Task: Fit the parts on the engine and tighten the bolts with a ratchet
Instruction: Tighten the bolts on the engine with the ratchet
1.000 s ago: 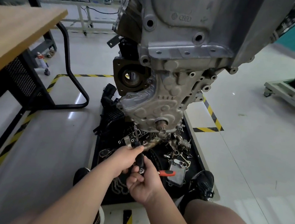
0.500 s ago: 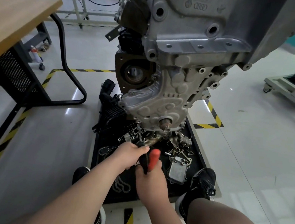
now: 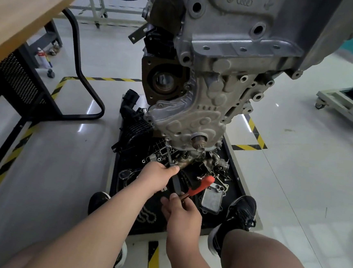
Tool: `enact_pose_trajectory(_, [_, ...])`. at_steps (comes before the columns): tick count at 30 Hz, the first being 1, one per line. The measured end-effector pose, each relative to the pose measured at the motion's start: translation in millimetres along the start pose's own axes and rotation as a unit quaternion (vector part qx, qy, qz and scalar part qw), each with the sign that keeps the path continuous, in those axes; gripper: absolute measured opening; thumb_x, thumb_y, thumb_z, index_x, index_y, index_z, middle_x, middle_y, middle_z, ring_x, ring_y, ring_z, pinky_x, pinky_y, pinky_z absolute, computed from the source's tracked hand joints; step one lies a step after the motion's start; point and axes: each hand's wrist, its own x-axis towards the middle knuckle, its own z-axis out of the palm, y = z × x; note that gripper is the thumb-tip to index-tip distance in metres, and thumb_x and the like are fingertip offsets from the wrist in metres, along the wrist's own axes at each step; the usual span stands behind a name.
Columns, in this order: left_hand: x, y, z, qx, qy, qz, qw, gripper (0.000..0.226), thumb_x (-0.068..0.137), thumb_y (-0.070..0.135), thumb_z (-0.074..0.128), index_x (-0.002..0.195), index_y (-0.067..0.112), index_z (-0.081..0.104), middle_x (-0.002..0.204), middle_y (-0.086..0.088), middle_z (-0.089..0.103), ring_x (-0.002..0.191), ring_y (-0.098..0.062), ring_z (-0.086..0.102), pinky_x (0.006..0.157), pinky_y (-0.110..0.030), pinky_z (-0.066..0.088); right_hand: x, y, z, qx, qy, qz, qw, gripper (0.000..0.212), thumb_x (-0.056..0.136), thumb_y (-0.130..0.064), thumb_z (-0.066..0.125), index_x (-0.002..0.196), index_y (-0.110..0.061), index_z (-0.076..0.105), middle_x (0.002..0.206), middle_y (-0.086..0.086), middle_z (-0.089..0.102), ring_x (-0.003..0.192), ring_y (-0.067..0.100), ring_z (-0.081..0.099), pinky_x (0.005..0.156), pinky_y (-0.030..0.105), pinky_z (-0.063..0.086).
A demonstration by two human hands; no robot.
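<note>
**Holding Ratchet Below Engine**

Locate engine point(image 3: 207, 83) at 12 o'clock, above black tray point(image 3: 238, 183) crowded with loose parts. Note oil cooler point(image 3: 212, 198) at 3 o'clock of the hands and wooden table point(image 3: 21, 17) at 10 o'clock. Find left hand point(image 3: 157, 176) curled round black extension bar point(image 3: 176, 184) under the engine's lower edge. Find right hand point(image 3: 182, 212) pinching near end of red-handled ratchet point(image 3: 201, 186), handle pointing to 1 o'clock.

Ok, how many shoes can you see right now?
2. The left shoe sits left of the tray, partly behind the left forearm; the right shoe rests at its near right corner.
</note>
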Motion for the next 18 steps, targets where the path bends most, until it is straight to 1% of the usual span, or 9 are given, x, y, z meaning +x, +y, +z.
enact_pose_trajectory(3, [-1.3,2.0,-1.2,0.006,0.007,0.01,1.0,0.048,0.087,0.047,0.064,0.057,0.015,0.044,0.043,0.008,0.04,0.045,-0.013,0.041,0.05,-0.024,0.034,-3.8,-0.9,2.2,0.081,-0.018,0.042,0.996,0.017,0.099,-0.013,0.053,0.09,-0.008,0.066,0.08,-0.002,0.076,0.087,0.013,0.074,0.079,0.029,0.055])
enact_pose_trajectory(5, [-2.2,3.5,-4.5,0.012,0.005,0.018,1.0,0.049,0.088,0.046,0.064,0.058,0.015,0.041,0.049,0.004,0.039,0.045,-0.014,0.039,0.051,-0.026,0.032,-4.8,-1.8,3.1,0.087,-0.028,0.056,0.994,0.017,0.101,-0.016,0.051,0.093,-0.009,0.064,0.079,-0.001,0.076,0.086,0.015,0.074,0.072,0.026,0.056])
enact_pose_trajectory(7, [-3.4,5.0,-8.7,0.017,-0.003,0.013,1.0,0.051,0.089,0.047,0.061,0.056,0.016,0.038,0.044,0.005,0.037,0.036,-0.012,0.035,0.046,-0.024,0.03,-4.2,-3.2,3.4,0.071,-0.031,0.059,0.995,0.02,0.102,-0.021,0.047,0.098,-0.007,0.061,0.078,0.0,0.076,0.08,0.018,0.075,0.064,0.025,0.056])
enact_pose_trajectory(9, [-4.7,5.5,-12.2,0.023,-0.016,0.001,1.0,0.049,0.09,0.051,0.057,0.06,0.015,0.042,0.043,0.005,0.039,0.03,-0.011,0.033,0.043,-0.021,0.029,-2.1,-5.4,2.4,0.065,-0.04,0.076,0.994,0.026,0.104,-0.028,0.042,0.102,-0.008,0.059,0.079,0.004,0.076,0.072,0.02,0.074,0.061,0.029,0.057])
enact_pose_trajectory(10, [-5.8,5.0,-13.2,0.025,-0.027,-0.006,0.999,0.048,0.09,0.053,0.055,0.063,0.015,0.046,0.045,0.004,0.04,0.031,-0.012,0.034,0.043,-0.021,0.029,-0.9,-7.0,2.0,0.072,-0.048,0.093,0.992,0.03,0.105,-0.031,0.039,0.101,-0.008,0.059,0.078,0.006,0.076,0.067,0.02,0.073,0.062,0.031,0.057])
enact_pose_trajectory(12, [-8.2,2.4,-13.9,0.021,-0.056,-0.018,0.998,0.047,0.09,0.056,0.053,0.071,0.013,0.054,0.05,0.001,0.043,0.034,-0.013,0.035,0.044,-0.022,0.029,1.5,-9.8,1.2,0.1,-0.059,0.13,0.985,0.04,0.106,-0.035,0.035,0.093,-0.007,0.061,0.071,0.007,0.073,0.055,0.018,0.068,0.064,0.034,0.056])
enact_pose_trajectory(14, [-10.5,-0.5,-13.7,0.01,-0.08,-0.023,0.996,0.047,0.09,0.057,0.052,0.077,0.013,0.058,0.056,0.0,0.046,0.035,-0.011,0.035,0.041,-0.02,0.028,3.0,-10.7,1.1,0.134,-0.065,0.166,0.975,0.046,0.106,-0.036,0.034,0.086,-0.005,0.063,0.065,0.006,0.069,0.048,0.019,0.063,0.063,0.035,0.054])
enact_pose_trajectory(16, [-12.3,-3.0,-15.1,0.007,-0.087,-0.022,0.996,0.045,0.091,0.057,0.052,0.081,0.015,0.06,0.06,0.001,0.048,0.033,-0.006,0.036,0.036,-0.018,0.028,3.5,-9.6,2.4,0.163,-0.08,0.205,0.962,0.047,0.105,-0.038,0.034,0.092,-0.003,0.062,0.063,0.006,0.066,0.046,0.019,0.059,0.058,0.032,0.053])
enact_pose_trajectory(18, [-13.0,-6.0,-17.0,0.02,-0.087,-0.022,0.996,0.044,0.09,0.06,0.051,0.087,0.017,0.062,0.061,0.002,0.049,0.038,-0.007,0.039,0.038,-0.018,0.03,4.2,-8.5,3.7,0.178,-0.091,0.228,0.953,0.046,0.105,-0.038,0.033,0.098,-0.002,0.061,0.062,0.006,0.062,0.045,0.018,0.056,0.054,0.03,0.053])
